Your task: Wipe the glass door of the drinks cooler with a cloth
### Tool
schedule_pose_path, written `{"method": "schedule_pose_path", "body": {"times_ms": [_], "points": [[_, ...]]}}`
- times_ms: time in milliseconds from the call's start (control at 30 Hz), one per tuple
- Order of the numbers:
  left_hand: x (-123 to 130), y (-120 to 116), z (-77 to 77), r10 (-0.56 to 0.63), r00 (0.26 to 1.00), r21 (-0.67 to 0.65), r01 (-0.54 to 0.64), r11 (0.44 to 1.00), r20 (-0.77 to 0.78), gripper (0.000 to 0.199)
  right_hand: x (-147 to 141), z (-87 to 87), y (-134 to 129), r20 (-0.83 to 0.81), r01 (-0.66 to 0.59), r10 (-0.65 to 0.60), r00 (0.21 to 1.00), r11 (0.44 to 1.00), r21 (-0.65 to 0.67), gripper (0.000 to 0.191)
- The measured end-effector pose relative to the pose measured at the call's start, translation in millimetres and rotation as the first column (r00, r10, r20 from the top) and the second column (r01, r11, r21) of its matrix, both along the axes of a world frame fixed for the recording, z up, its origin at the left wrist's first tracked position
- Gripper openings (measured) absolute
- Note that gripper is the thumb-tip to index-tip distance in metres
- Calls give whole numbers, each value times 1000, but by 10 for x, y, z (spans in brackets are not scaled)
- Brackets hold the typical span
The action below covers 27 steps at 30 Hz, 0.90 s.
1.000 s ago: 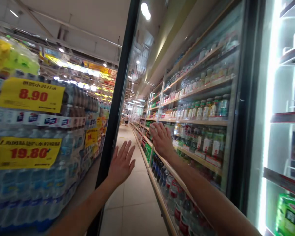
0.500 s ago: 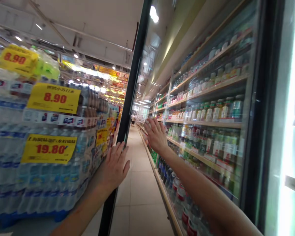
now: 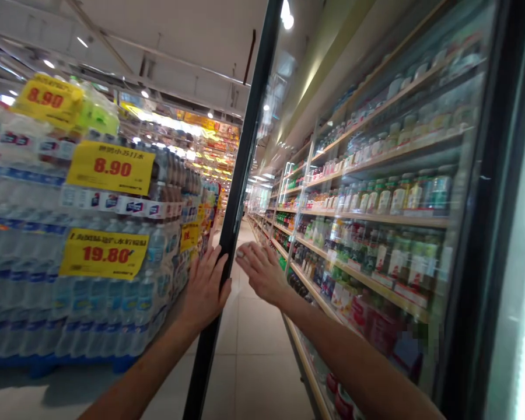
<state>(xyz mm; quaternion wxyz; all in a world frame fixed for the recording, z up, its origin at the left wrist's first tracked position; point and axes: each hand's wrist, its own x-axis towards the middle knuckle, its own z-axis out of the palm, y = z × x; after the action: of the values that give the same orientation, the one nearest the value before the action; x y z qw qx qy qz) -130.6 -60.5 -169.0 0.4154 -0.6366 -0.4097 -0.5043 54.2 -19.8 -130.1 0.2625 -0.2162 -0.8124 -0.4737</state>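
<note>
A tall glass cooler door with a black frame (image 3: 234,221) stands between my hands, with bottled drinks on shelves (image 3: 389,198) behind its pane. My left hand (image 3: 205,289) has its fingers curled against the door's black vertical edge. My right hand (image 3: 260,271) is just right of that edge, fingers spread and holding nothing. It is level with the pane, though I cannot tell whether it touches the glass.
To the left stands a stack of wrapped water bottles (image 3: 100,309) with yellow price signs (image 3: 104,252). A tiled aisle floor (image 3: 254,373) runs ahead between the stack and long lit shelves. The door's far frame (image 3: 476,233) rises at the right.
My left hand has moved from the air onto the door's black edge. My right hand has moved left toward that edge. The door frame sits further right in view.
</note>
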Motion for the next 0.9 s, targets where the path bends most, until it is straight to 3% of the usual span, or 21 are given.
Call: {"method": "schedule_pose_path", "body": {"times_ms": [67, 133, 200, 267, 367, 533, 600, 700, 767, 900], "points": [[49, -21, -44, -10, 1000, -3, 10, 1000, -20, 57, 120, -317, -74, 168, -35, 41, 985, 999, -35, 49], [122, -47, -97, -29, 998, -5, 29, 1000, -53, 56, 305, -529, -143, 258, -48, 62, 964, 997, -60, 47], [225, -69, -152, -54, 995, -25, 52, 998, -84, 54, 514, -537, -177, 176, -9, 15, 984, 999, -33, 48], [354, -83, -203, -83, 992, -57, 77, 995, -97, 52, 721, -421, -179, -49, 72, -70, 996, 997, 32, 51], [561, -87, -270, -127, 988, -115, 116, 987, -94, 50, 1008, -395, -199, -281, 167, -134, 950, 981, 99, 51], [847, -49, -345, -188, 972, -206, 156, 966, -142, 49, 1349, -821, -347, -88, 158, -156, 984, 987, 8, 49], [952, -20, -354, -198, 967, -225, 159, 961, -163, 49, 1410, -780, -344, -171, 178, -173, 970, 984, 14, 48], [1124, 18, -355, -215, 959, -226, 171, 959, -185, 47, 1459, -539, -276, -418, 253, -204, 885, 965, 65, 48], [1235, 32, -354, -240, 948, -220, 194, 956, -208, 47, 1492, -511, -258, -479, 281, -213, 852, 957, 73, 48], [1407, 49, -319, -291, 923, -187, 248, 951, -254, 48, 1584, -939, -372, -339, 257, -237, 911, 966, 16, 48]]}}
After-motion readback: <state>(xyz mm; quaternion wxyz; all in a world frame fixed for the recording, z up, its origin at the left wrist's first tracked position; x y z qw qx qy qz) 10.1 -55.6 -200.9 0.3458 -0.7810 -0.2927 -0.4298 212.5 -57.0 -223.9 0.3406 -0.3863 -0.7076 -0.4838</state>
